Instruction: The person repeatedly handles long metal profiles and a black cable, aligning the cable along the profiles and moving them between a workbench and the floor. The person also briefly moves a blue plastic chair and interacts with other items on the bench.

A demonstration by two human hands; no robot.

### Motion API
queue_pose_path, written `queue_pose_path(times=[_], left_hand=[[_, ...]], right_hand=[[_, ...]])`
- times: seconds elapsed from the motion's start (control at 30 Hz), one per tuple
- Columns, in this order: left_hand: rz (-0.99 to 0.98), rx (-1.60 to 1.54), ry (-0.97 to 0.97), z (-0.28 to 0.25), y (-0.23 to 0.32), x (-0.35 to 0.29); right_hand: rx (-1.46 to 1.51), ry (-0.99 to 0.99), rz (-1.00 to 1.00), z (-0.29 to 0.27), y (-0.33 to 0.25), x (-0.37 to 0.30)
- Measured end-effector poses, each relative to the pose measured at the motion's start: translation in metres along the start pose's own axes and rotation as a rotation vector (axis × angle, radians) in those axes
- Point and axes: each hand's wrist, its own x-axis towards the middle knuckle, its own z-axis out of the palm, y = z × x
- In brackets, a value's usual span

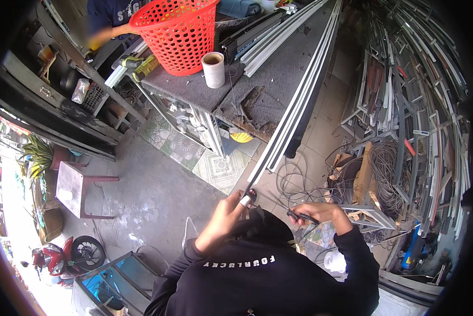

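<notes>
Long white metal profiles point(294, 110) slant down from the table toward me, their near ends just past my left hand. My left hand point(226, 213) is closed at those ends, pinching a thin dark strip point(248, 187); something white is wrapped round one finger. What else lies under its fingertips is hidden. To the right, my right hand point(320, 212) grips black-handled scissors point(303, 217), whose narrow blades point up and left toward the profile ends.
Ahead stands a carpeted table point(270, 68) with a red perforated basket point(176, 39), a tape roll point(213, 71) and a yellow-green power tool point(146, 68). A co-worker's arm point(110, 34) is behind the basket. Coiled cable point(389, 168) and metal racks fill the right; a stool point(78, 189) stands left.
</notes>
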Motion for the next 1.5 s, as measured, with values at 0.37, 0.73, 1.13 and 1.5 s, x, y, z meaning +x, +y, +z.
queue_pose_path(times=[0.37, 0.73, 1.13, 1.5], left_hand=[[0.129, 0.371, 0.182, 0.013, -0.013, -0.018], [0.1, 0.319, 0.14, 0.014, -0.015, -0.017], [-0.014, 0.453, 0.607, -0.038, -0.269, -0.015], [-0.389, 0.827, 0.616, -0.065, -0.434, -0.093]], right_hand=[[0.139, 0.118, -0.14, -0.019, -0.016, 0.081], [-0.047, 0.448, 0.053, 0.012, -0.042, 0.066], [-0.228, 0.438, -0.11, 0.043, 0.016, 0.057], [-0.352, 0.734, 0.504, 0.163, 0.27, -0.029]])
